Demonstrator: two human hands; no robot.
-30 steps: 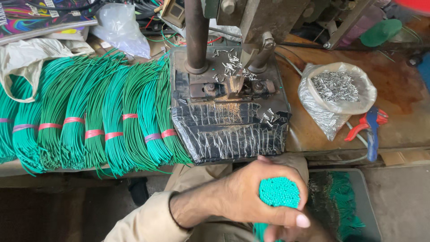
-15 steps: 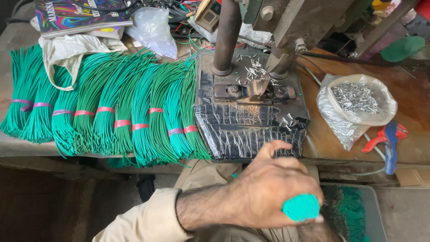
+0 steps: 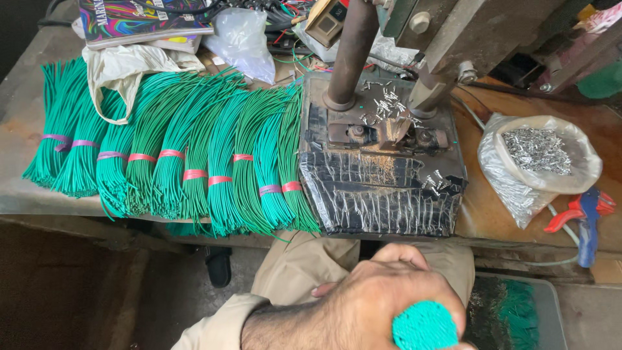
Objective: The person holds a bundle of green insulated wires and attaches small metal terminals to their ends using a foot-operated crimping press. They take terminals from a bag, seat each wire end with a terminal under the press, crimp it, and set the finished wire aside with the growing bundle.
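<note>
Up and left of the hand, banded bundles of green wire [image 3: 194, 155] lie side by side on the bench. Left hand [image 3: 382, 304] is clamped around one bundle of green wire ends [image 3: 424, 326], held below the press base [image 3: 382, 175]. Right hand unseen. Step looks like feeding; next move likely calls for raising the ends to the die. Bag of metal terminals [image 3: 538, 155] sits up and right.

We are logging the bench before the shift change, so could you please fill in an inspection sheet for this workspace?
Surface: worn, stained bench.
Job's things: bundle of green wires gripped end-on; banded green wire bundles side by side; press with plastic-wrapped base.
Clutter: bag of small metal pieces, loose metal pieces, magazine, cloth bag, red and blue tool.
Grippers: left hand closed on the bundle; right hand nothing seen.
Cables: tangled wires behind the press.
Surroundings: tray of green wires below.
</note>
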